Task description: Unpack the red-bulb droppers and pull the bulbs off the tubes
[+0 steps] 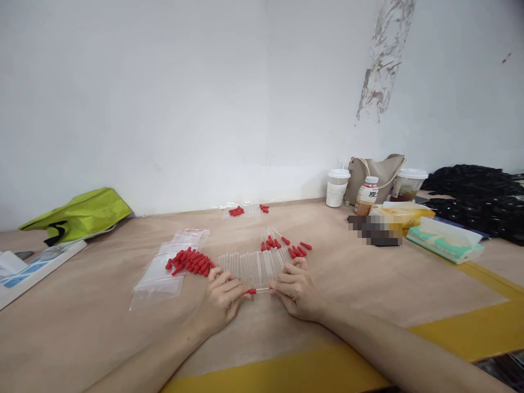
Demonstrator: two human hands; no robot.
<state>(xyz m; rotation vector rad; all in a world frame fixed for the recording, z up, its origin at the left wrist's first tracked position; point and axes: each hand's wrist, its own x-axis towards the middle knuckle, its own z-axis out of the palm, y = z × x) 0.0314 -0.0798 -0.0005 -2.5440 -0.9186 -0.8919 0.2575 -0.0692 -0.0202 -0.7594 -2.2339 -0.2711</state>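
Observation:
My left hand [221,297] pinches a red rubber bulb [251,291] between thumb and finger. From the other side, my right hand [298,289] grips a thin clear dropper tube [262,290], whose end meets the bulb; how far it sits inside is hidden. Just beyond both hands lies a row of clear tubes [248,266] side by side. A heap of red bulbs [190,261] rests on clear zip bags [159,273] left of my left hand. Behind the row are several droppers [271,243] with red bulbs on them, and a few loose-looking red bulbs [297,251] lie near my right fingers.
Against the wall lie bagged red bulbs and tubes [244,211]. At back right stand a lidded paper cup [337,191], a bottle [365,197], a beige bag [382,170] and tissue packs [444,243]. A lime-green pouch [82,213] lies at left. Yellow tape [470,327] edges the brown table covering.

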